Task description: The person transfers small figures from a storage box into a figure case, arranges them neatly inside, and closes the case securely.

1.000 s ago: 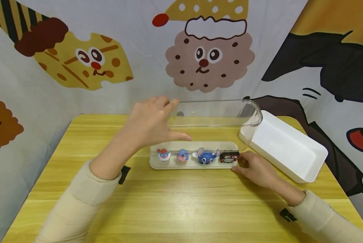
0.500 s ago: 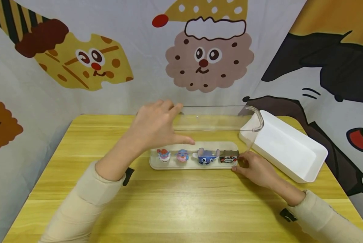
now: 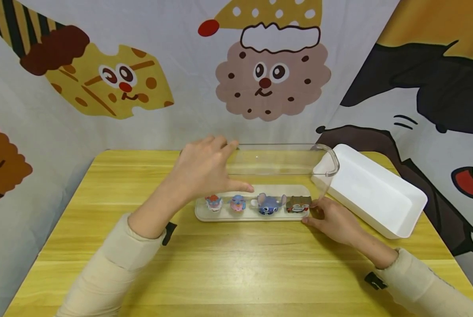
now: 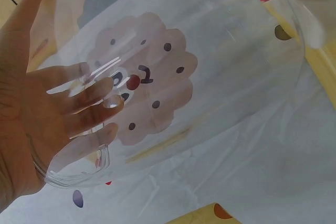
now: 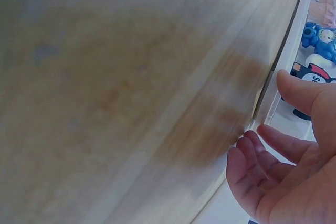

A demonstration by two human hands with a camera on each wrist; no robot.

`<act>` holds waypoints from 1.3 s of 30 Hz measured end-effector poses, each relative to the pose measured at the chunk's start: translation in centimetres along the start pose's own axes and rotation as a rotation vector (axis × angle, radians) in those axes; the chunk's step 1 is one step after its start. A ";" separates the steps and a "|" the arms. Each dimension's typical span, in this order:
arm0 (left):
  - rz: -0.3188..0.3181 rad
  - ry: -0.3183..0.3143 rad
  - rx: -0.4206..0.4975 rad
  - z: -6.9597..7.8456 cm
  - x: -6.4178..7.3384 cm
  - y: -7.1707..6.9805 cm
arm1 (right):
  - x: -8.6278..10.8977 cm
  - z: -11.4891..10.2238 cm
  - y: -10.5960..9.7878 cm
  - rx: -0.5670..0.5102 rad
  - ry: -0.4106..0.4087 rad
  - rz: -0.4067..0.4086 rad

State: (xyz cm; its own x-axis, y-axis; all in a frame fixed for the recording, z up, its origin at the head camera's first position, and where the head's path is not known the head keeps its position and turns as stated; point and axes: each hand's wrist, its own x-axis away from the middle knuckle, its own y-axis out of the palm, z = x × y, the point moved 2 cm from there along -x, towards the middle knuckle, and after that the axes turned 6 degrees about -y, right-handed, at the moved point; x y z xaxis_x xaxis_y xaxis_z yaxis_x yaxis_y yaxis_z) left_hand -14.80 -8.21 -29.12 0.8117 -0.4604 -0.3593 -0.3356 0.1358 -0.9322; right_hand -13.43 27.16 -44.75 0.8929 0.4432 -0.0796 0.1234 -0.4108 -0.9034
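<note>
My left hand (image 3: pixel 204 167) grips the left end of a long clear plastic cover (image 3: pixel 280 159), thumb on the near side and fingers on the far side. The cover hangs tilted over a narrow white base tray (image 3: pixel 252 217). Small toy figures stand in a row on the tray: a red-and-white one (image 3: pixel 214 204), a pink-and-blue one (image 3: pixel 237 204), a big-eared blue one (image 3: pixel 269 205) and a dark block-shaped one (image 3: pixel 298 205). At the tray's right end my right hand (image 3: pixel 337 220) holds the corner between thumb and fingers. In the left wrist view, the fingers (image 4: pixel 86 114) show through the clear plastic.
A white rectangular bin (image 3: pixel 375 189) lies at an angle on the right of the wooden table (image 3: pixel 236 268), just beyond the right hand. Behind the table hangs a cloth (image 3: pixel 188 88) printed with cartoon food.
My left hand has moved down and slightly right, lowering the clear cover in front of the figures. The right hand and the tray have stayed still.
</note>
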 end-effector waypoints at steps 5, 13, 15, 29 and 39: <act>-0.012 -0.010 0.003 0.1 0.0 0.3 | 0.0 0.1 0.1 0.006 0.002 -0.002; -0.027 -0.004 0.005 0.4 0.1 0.8 | 0.1 0.1 0.1 -0.002 -0.009 0.003; -0.021 -0.001 0.001 0.5 0.1 0.9 | 0.1 0.1 0.1 -0.007 -0.007 0.005; 0.003 -0.011 0.005 0.8 0.2 1.9 | 0.1 0.1 0.1 -0.006 -0.001 0.013; -0.022 -0.037 0.008 0.9 0.3 2.1 | 0.2 0.0 -0.1 -0.007 -0.005 0.010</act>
State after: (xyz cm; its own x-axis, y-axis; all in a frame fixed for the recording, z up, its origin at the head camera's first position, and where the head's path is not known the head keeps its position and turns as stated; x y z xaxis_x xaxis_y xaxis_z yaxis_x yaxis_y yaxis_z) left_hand -14.80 -7.32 -31.25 0.8363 -0.4303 -0.3397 -0.3134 0.1332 -0.9402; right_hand -13.29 27.29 -44.73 0.8917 0.4434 -0.0906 0.1177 -0.4205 -0.8996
